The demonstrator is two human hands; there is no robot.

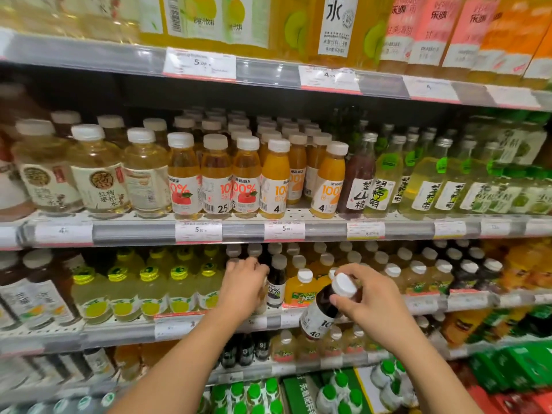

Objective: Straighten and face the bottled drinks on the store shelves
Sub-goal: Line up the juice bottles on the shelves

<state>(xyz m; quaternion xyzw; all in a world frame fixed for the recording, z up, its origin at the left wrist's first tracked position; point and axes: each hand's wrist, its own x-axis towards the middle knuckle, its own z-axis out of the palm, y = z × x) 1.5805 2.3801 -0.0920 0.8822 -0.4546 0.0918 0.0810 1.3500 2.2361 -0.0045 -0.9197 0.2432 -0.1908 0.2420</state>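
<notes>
- Bottle point(325, 309), dark, white cap: held off the shelf point(209, 321), tilted, neck pinched by right hand point(370, 306).
- Risk: thin neck grip; bottle may slip, or knock the orange bottles point(301, 289) behind on return.
- Left hand point(243, 286) curled round a front-row bottle, which it mostly hides.
- Held label partly cut off; edges blurred.

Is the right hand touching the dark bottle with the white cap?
Touching. The head view shows the right hand with thumb and fingers curled round the neck of the tilted dark bottle.
</notes>
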